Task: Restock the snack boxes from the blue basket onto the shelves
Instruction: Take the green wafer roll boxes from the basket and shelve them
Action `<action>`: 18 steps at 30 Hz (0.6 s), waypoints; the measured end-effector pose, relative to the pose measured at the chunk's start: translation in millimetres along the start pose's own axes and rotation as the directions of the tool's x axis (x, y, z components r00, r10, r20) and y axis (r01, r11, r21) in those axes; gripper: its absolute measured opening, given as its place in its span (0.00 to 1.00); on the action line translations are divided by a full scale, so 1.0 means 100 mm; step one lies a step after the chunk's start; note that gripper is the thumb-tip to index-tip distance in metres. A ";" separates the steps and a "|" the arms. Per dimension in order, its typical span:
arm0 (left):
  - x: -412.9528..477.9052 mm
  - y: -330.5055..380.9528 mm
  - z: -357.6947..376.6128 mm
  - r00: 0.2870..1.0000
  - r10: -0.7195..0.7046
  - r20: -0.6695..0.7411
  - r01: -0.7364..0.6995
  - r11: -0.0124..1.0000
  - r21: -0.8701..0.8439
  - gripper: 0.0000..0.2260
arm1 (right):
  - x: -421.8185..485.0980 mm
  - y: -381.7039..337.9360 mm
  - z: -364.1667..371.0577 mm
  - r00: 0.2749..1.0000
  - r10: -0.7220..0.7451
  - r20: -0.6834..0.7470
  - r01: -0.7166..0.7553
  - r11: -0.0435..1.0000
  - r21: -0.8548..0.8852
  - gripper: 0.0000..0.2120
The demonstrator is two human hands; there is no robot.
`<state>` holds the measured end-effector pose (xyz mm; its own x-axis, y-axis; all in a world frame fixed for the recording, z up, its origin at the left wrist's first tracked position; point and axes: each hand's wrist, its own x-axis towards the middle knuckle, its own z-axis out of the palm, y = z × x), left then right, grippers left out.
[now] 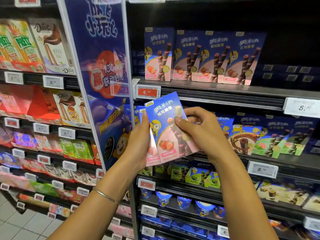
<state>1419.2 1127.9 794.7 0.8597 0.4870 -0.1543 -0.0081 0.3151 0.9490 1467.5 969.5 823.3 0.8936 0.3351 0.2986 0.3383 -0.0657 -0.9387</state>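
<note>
While held up before the shelving, snack boxes point(166, 129): a fanned stack of blue-and-pink strawberry wafer-roll boxes, at least three, tilted, clear of every shelf.
Left hand point(138, 144): grips the stack's lower left edge; thumb lies up along that edge, other fingers hidden behind the boxes.
Right hand point(202, 132): pinches the front box; thumb point(180, 121) pressed on its face, fingers curled together round its right edge.
Upper shelf point(225, 91): four matching boxes point(202, 56) upright in a row, faces forward.
Price tag point(147, 92): red, on that shelf's rail, just above the held stack.
Middle shelf point(259, 157): behind the hands; blue boxes of other flavours, upright.
Bracelet point(105, 195): thin band on the left wrist.
Banner point(102, 66): blue divider left of the bay.
</note>
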 end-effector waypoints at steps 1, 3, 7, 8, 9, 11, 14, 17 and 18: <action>0.00 0.02 0.01 1.000 0.016 -0.007 -0.015 1.000 0.013 0.28 | 0.02 -0.04 -0.02 1.000 -0.016 -0.003 0.016 1.000 0.000 0.09; 0.00 0.06 0.04 0.999 0.045 -0.004 -0.045 0.998 0.039 0.26 | 0.06 -0.12 -0.05 0.998 -0.064 -0.001 0.064 0.997 0.030 0.07; -0.02 0.17 0.07 0.996 0.083 0.014 -0.084 0.994 0.065 0.30 | 0.18 -0.35 -0.10 0.983 -0.167 -0.069 0.173 0.980 0.093 0.09; -0.01 0.19 0.08 0.997 0.078 0.019 -0.079 0.994 0.077 0.32 | 0.24 -0.42 -0.11 0.977 -0.192 -0.094 0.202 0.974 0.106 0.09; -0.01 0.22 0.08 0.997 0.071 0.031 -0.073 0.994 0.084 0.32 | 0.30 -0.48 -0.13 0.969 -0.215 -0.121 0.230 0.966 0.118 0.10; -0.01 0.25 0.07 0.997 0.053 0.048 -0.057 0.994 0.091 0.32 | 0.47 -0.57 -0.17 0.953 -0.241 -0.185 0.268 0.953 0.143 0.11; -0.01 0.25 0.03 0.998 0.054 0.045 -0.057 0.995 0.079 0.33 | 0.78 -0.64 -0.24 0.924 -0.237 -0.301 0.294 0.942 0.159 0.13; -0.02 0.26 0.01 0.997 0.052 0.055 -0.055 0.997 0.056 0.32 | 1.07 -0.65 -0.28 0.874 -0.250 -0.416 0.311 0.947 0.084 0.14; -0.03 0.27 0.02 0.997 0.049 0.056 -0.052 0.997 0.053 0.31 | 1.15 -0.63 -0.28 0.860 -0.257 -0.440 0.309 0.950 0.048 0.13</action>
<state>1417.4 1133.4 821.1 0.8857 0.4551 -0.0920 -0.0258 0.2460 0.9689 1557.3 986.2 921.7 0.8114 -0.1087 0.5743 0.5832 0.0864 -0.8077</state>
